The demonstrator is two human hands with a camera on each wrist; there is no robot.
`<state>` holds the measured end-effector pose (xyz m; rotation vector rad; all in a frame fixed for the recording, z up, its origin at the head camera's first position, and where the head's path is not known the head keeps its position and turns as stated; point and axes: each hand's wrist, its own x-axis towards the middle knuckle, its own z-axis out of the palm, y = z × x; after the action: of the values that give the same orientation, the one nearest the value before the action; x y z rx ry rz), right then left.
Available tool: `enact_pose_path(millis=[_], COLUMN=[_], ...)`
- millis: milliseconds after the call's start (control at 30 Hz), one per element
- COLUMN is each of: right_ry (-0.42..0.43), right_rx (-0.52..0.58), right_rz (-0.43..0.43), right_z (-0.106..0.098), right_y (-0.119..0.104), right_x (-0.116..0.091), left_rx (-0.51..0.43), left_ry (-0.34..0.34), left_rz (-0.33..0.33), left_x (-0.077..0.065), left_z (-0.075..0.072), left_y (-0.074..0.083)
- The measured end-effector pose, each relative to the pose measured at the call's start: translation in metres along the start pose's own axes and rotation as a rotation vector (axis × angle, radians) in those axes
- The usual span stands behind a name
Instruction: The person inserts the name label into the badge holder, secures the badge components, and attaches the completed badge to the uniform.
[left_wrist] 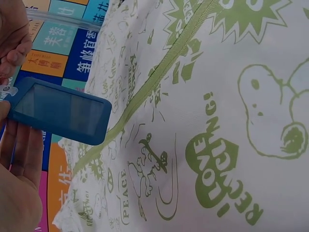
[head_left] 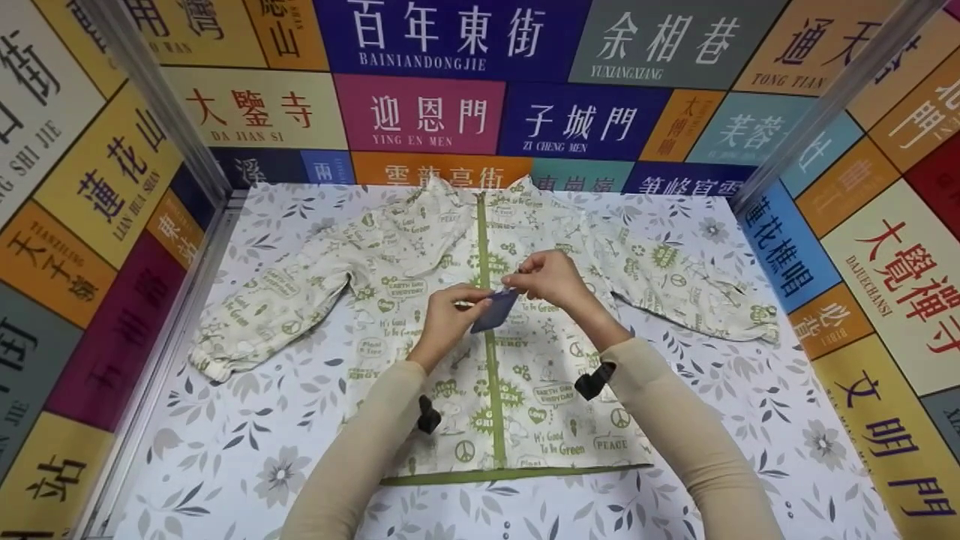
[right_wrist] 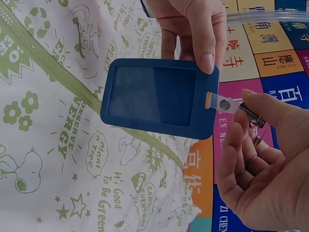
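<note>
A blue badge holder (right_wrist: 152, 96) with a clear window is held up over a jacket. My left hand (head_left: 448, 319) pinches the holder at its slotted end, the thumb lying on the frame in the right wrist view. A clear snap strap (right_wrist: 223, 103) runs through the slot to a small metal clip (right_wrist: 252, 115). My right hand (head_left: 556, 279) pinches that clip between thumb and index finger. Beneath both hands lies the jacket (head_left: 420, 352), white with green print, spread flat with its sleeves out and its green front zipper (head_left: 491, 390) closed.
The jacket lies on a table covered in a leaf-and-flower print (head_left: 281, 476). Colourful panels with Chinese lettering (head_left: 420, 112) stand behind and at both sides. Metal edge strips (head_left: 157, 352) border the table on the left. Black wrist mounts (head_left: 595, 381) sit on both forearms.
</note>
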<state>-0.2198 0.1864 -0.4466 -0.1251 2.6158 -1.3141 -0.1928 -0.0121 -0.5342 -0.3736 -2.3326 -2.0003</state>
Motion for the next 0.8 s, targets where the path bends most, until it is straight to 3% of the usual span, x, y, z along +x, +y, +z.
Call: enact_pose_path(millis=[533,667,800], right_ry=[-0.014,-0.033,-0.055], right_rx=[0.035,0.036,0.022], right_rz=[-0.089,-0.111,-0.123], right_z=[0.000,0.000,-0.002], right_y=[0.000,0.000,-0.001], right_x=[-0.001,0.001,0.001], left_rx=[-0.022,-0.037,-0.058], left_ry=[0.006,0.003,-0.009], left_rz=[-0.038,-0.043,-0.044], left_x=[0.000,-0.005,-0.005], left_z=[0.001,0.000,-0.001], left_y=[0.000,0.015,0.013])
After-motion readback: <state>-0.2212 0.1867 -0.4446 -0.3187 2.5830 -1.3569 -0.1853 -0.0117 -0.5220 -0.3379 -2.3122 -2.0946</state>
